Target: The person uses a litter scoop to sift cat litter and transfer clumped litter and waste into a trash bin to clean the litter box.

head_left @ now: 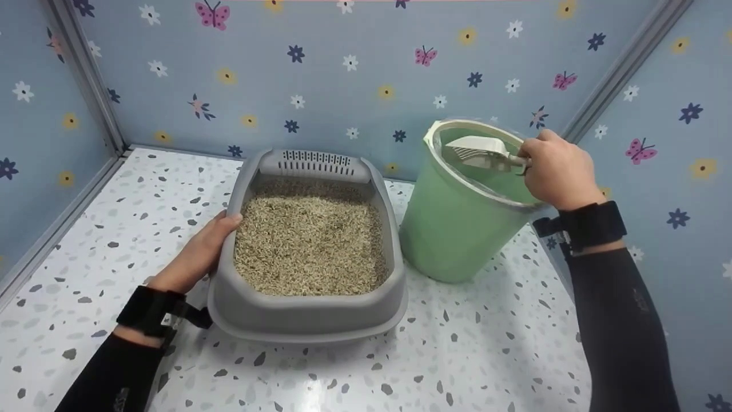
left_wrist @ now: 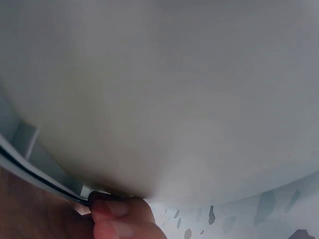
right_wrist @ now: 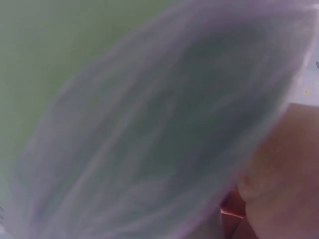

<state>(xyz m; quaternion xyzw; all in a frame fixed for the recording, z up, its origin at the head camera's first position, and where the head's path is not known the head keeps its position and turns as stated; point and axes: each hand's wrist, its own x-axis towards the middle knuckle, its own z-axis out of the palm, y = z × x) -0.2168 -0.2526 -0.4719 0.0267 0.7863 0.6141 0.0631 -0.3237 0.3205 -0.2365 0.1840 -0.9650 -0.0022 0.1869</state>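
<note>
A grey litter box point(head_left: 309, 316) with a slotted back wall is filled with tan, grainy cat litter point(head_left: 311, 246). My left hand point(head_left: 197, 249) grips its left side, thumb over the rim; in the left wrist view, fingertips point(left_wrist: 122, 211) curl at the outer edge. A white litter scoop point(head_left: 479, 146) is in my right hand point(head_left: 560, 171), held by the handle over the mouth of a green bin point(head_left: 457, 229). The scoop's slotted head points left, just inside the rim. Within the bin, a clear plastic liner point(right_wrist: 124, 144) shows in the right wrist view.
Box and bin stand side by side on a white speckled tabletop point(head_left: 486, 349). A blue wall point(head_left: 366, 74) with flowers and butterflies rises behind, with matching side panels and metal corner posts point(head_left: 623, 63). The bin is close to the back and right walls.
</note>
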